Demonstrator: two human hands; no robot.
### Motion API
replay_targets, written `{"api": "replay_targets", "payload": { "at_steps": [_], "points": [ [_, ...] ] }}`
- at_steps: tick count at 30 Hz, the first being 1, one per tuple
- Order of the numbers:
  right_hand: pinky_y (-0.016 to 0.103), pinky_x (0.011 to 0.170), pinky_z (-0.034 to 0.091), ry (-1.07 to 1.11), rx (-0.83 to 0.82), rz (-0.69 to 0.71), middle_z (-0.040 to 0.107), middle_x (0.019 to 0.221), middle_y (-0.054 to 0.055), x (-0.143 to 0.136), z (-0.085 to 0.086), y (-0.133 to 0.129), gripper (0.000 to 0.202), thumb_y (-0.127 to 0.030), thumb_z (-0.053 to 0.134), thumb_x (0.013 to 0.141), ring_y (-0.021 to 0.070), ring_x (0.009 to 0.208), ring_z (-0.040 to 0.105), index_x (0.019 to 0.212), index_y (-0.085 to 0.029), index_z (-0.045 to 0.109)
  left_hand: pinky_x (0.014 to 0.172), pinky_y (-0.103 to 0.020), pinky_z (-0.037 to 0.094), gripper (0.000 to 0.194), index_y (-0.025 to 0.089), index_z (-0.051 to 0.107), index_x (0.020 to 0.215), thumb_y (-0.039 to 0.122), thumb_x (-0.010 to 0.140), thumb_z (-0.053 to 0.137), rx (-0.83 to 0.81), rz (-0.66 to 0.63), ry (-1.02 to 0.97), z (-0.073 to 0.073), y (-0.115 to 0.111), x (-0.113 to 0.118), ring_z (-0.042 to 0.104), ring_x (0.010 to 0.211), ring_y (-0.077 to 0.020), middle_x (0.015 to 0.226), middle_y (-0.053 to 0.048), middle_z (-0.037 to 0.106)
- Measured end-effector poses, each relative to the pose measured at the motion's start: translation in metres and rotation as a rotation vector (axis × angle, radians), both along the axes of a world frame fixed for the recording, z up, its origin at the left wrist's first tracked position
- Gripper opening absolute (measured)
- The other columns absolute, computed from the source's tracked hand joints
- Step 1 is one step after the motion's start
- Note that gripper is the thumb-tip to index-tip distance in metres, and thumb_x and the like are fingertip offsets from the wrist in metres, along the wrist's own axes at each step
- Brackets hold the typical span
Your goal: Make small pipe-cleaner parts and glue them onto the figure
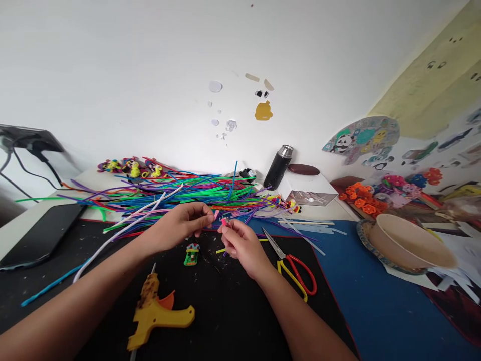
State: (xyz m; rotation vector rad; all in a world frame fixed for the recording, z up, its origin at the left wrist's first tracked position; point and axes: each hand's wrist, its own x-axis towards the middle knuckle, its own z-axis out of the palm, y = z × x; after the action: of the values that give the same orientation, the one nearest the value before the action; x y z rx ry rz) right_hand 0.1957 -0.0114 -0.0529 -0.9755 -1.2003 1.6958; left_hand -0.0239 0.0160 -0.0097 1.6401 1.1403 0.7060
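Note:
My left hand [195, 220] pinches a small pale pink piece [216, 214] between thumb and fingertips. Just to its right, my right hand [238, 240] is closed on a small bright pink piece [224, 221]. A narrow gap separates the two pieces, whose exact shapes are too small to tell. Below my left hand a small green figure [191, 255] with a red and blue top lies on the black mat [225, 311]. Behind both hands spreads a big pile of coloured pipe cleaners [210, 191].
A yellow glue gun [158, 316] lies at the front left, scissors [296, 273] right of my right hand. A phone [43, 233] is far left. At the back stand a black flask [278, 168] and a white box [315, 193]; a bowl [415, 240] sits right.

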Motion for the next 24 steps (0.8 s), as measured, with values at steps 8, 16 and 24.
{"api": "replay_targets", "payload": {
  "at_steps": [8, 16, 24],
  "points": [
    [0.027, 0.049, 0.016, -0.030, 0.079, -0.018, 0.037, 0.062, -0.010, 0.000, -0.001, -0.001, 0.061, -0.080, 0.080, 0.083, 0.0085, 0.051, 0.025, 0.081, -0.024, 0.055, 0.062, -0.028, 0.046, 0.056, 0.021, 0.068, 0.092, 0.077, 0.089, 0.071, 0.026, -0.053, 0.039, 0.012, -0.006, 0.004, 0.055, 0.066, -0.0168, 0.077, 0.002, 0.059],
    [0.027, 0.050, 0.026, -0.123, 0.176, -0.146, 0.040, 0.065, -0.007, 0.002, -0.004, 0.000, 0.057, -0.077, 0.080, 0.085, 0.0119, 0.056, 0.034, 0.098, -0.023, 0.067, 0.064, -0.027, 0.043, 0.044, 0.022, 0.069, 0.095, 0.066, 0.096, 0.067, 0.074, -0.122, 0.153, 0.006, -0.010, 0.005, 0.056, 0.072, -0.0184, 0.081, 0.001, 0.063],
    [0.026, 0.050, 0.024, -0.050, 0.133, -0.222, 0.040, 0.066, -0.008, 0.000, -0.011, 0.003, 0.047, -0.065, 0.085, 0.083, 0.0100, 0.054, 0.029, 0.092, -0.022, 0.066, 0.064, -0.027, 0.043, 0.048, 0.022, 0.073, 0.099, 0.069, 0.094, 0.072, -0.001, -0.179, 0.089, -0.001, -0.009, 0.008, 0.057, 0.071, -0.0186, 0.080, 0.000, 0.066]
  ]
}}
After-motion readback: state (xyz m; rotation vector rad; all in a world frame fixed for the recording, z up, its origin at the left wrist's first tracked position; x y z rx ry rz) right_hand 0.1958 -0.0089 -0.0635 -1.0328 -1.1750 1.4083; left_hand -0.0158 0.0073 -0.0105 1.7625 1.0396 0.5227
